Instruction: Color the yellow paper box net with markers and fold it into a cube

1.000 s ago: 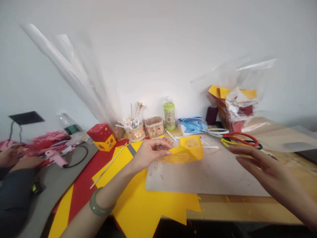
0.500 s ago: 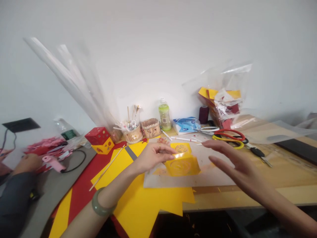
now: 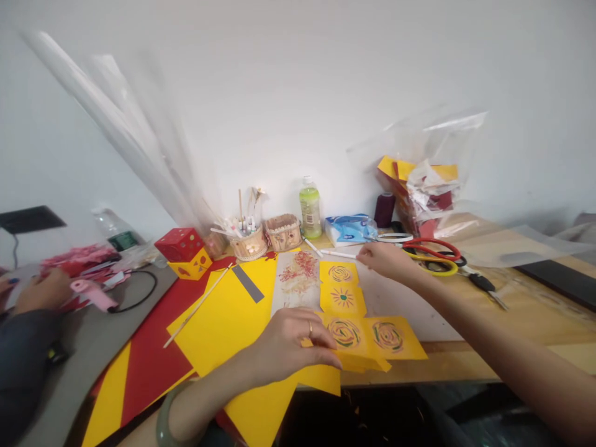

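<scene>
My left hand, with a ring and a green bangle, is closed on the left side of a yellow paper box cut-out. The cut-out lies unfolded, with coloured swirls and a sunburst on its panels; its front part hangs past the table edge. My right hand reaches across to the back of the white sheet. Its fingers are pinched together at the end of a slim white pen. Another white pen lies just left of it.
Behind stand two decorated baskets, a green bottle, a tissue pack and scissors. Yellow sheets, red paper and a red-and-yellow box are to the left. A co-worker's hand is at far left.
The cut-out has been opened out flat and brought nearer the front edge by my left hand. My right hand has moved left and back, from open beside the cut-out to the pen.
</scene>
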A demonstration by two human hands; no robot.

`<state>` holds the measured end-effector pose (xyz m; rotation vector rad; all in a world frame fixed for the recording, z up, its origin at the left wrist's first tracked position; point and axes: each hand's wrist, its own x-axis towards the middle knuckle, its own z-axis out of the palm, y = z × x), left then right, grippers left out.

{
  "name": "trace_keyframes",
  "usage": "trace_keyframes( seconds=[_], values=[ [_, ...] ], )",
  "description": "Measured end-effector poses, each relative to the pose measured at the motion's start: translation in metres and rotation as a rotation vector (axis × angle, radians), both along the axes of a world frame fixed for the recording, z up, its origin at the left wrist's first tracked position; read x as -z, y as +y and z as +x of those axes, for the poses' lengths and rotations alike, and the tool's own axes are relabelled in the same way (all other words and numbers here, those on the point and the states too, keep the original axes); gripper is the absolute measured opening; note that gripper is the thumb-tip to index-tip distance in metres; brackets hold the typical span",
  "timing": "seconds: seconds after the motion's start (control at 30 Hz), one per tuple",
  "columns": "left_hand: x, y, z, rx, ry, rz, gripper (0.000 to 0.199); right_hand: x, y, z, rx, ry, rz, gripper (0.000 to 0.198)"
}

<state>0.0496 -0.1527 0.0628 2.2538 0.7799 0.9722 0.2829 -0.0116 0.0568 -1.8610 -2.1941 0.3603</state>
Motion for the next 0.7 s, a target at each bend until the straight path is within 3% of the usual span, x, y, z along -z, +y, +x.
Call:
trace_keyframes(
  seconds=[0.2,0.37,0.47,0.6,0.7],
  values=[
    [0.004,0.007,0.001,-0.003,-0.075,0.127,0.024,0.019,0.024,-0.015,0.046,0.067,-0.085,0.028],
    [0.001,0.012,0.001,-0.147,-0.067,-0.103,0.013,0.009,0.009,-0.016,-0.073,0.269,-0.065,0.027],
    [0.003,0.022,0.003,-0.283,-0.055,-0.213,0.007,-0.005,-0.014,-0.013,-0.166,0.393,0.007,0.031],
    [0.007,0.035,0.005,-0.420,-0.108,-0.260,0.019,-0.018,-0.055,-0.008,-0.247,0.494,0.152,0.022],
    [0.008,0.035,0.007,-0.483,-0.143,-0.271,0.027,-0.017,-0.084,-0.006,-0.384,0.460,0.377,0.013]
  ],
)
